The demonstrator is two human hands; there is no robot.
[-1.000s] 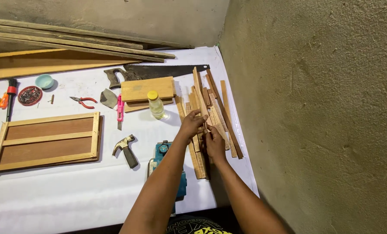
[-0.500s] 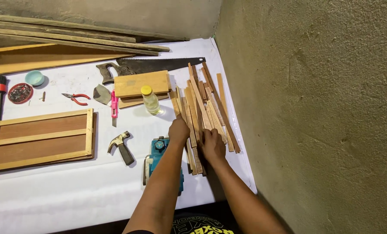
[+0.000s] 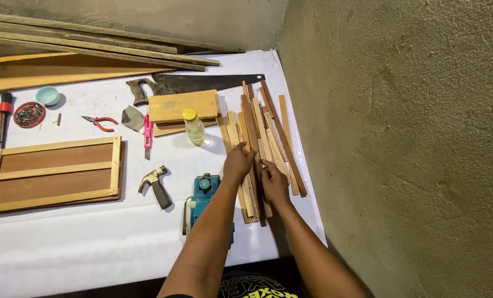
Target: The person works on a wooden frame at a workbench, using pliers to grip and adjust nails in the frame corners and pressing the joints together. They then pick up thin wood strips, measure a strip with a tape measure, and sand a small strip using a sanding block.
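On the pile of thin wooden strips (image 3: 260, 140) at the counter's right edge, we had our left hand (image 3: 239, 163) and right hand (image 3: 273, 182) pressed down, fingers curled together on the strips; we judged we were sorting them, and lifting one would call for a firm pinch. Beside us lay a blue planer (image 3: 202, 198), hammer (image 3: 155, 185) and handsaw (image 3: 194, 84) on the white-covered counter (image 3: 64, 248), against a rough plaster wall (image 3: 401, 138).

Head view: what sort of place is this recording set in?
Most likely a small woodworking or carpentry bench set against a rough plastered wall. A handsaw, a hammer and a blue power planer lie on the white-covered table, and both hands rest on a pile of thin wooden strips.
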